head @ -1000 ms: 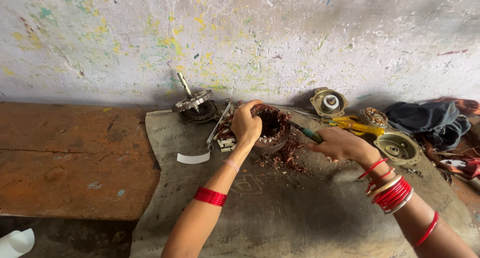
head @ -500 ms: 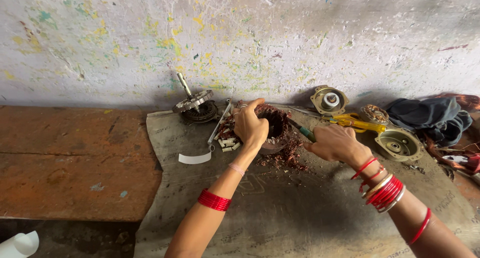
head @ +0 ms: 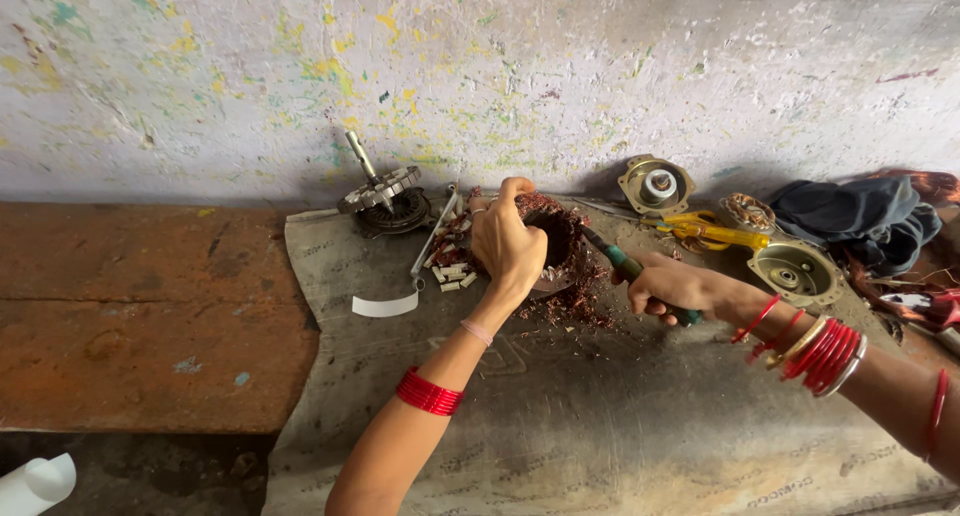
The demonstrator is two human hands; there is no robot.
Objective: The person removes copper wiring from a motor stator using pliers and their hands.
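A: Starting left of the left hand, what lies there?

B: A rusty brown worktop (head: pixel 140 306), then a grey woven mat (head: pixel 560 426) with a curved white strip (head: pixel 385 304) and a finned metal rotor (head: pixel 385 191) on its shaft.

A: And the left hand (head: pixel 508 244)?

B: Closed over the rim of the motor stator (head: pixel 555 241), steadying it; reddish copper scraps lie under it.

A: The step?

B: Judging by the pose, prying windings out. Right of the stator, the right hand (head: pixel 672 288) is wrapped tight round a green-handled tool (head: pixel 628 268) aimed into the core. It likely needs firm bracing and levering. Beyond: round metal end caps (head: pixel 795 273), dark cloth (head: pixel 860 221).
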